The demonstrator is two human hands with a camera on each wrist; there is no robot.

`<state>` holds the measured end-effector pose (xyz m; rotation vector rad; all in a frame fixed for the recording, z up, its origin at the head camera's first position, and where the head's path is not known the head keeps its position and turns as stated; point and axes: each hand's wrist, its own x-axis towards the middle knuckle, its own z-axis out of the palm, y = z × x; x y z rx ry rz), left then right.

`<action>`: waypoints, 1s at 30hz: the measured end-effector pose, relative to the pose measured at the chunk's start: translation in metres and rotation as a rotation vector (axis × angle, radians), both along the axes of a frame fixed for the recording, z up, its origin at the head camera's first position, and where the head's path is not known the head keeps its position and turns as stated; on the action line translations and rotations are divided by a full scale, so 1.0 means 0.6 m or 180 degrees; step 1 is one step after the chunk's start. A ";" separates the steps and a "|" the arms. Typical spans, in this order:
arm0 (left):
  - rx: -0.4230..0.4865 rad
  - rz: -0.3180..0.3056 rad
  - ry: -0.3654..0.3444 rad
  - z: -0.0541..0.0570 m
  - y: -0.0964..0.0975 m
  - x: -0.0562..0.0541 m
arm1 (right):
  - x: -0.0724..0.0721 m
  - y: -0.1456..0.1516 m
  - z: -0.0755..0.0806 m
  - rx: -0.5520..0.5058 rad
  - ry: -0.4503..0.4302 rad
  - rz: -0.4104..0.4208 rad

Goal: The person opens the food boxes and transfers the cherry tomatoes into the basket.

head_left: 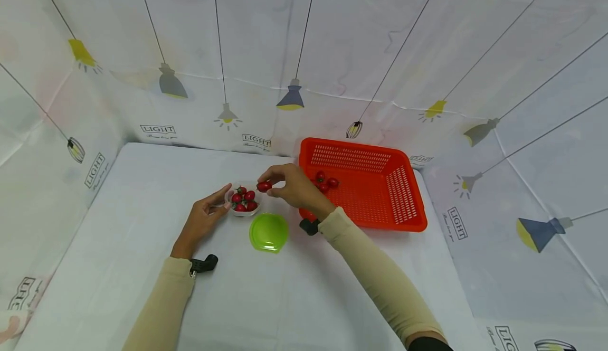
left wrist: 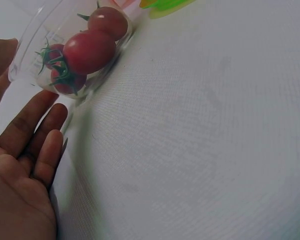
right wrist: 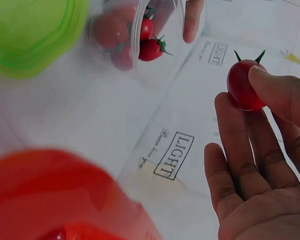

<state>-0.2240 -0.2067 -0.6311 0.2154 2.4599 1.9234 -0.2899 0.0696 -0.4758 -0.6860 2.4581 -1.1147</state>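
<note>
A white tabletop (head_left: 142,208) meets pale, creased sheeting (head_left: 342,29) printed with yellow, grey and blue hanging lamps (head_left: 291,97). The boxed word "LIGHT" (head_left: 256,140) repeats along it, with small script beneath that I can't read surely. The left hand (head_left: 201,220) grips the clear tub (head_left: 244,214) of red tomatoes (head_left: 249,196) by its side; the right hand (head_left: 295,186) pinches one tomato (head_left: 264,186) just beside its rim. A green lid (head_left: 268,231) lies near, and the orange-red basket (head_left: 380,206) at right holds more tomatoes (head_left: 333,182).
</note>
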 end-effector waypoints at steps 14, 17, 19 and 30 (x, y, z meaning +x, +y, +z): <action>-0.0010 0.0015 -0.0061 -0.001 0.001 0.001 | -0.003 0.077 0.013 -0.0228 -0.0141 -0.0499; -0.0004 0.0017 -0.0052 -0.001 0.000 0.001 | -0.006 0.094 0.012 -0.0336 -0.0205 -0.0552; 0.0005 0.0012 -0.0062 -0.002 0.000 0.001 | -0.007 0.105 0.012 -0.0412 -0.0245 -0.0582; -0.0022 -0.0002 -0.0051 0.029 0.010 0.011 | -0.012 0.158 0.002 -0.0509 -0.0252 -0.0861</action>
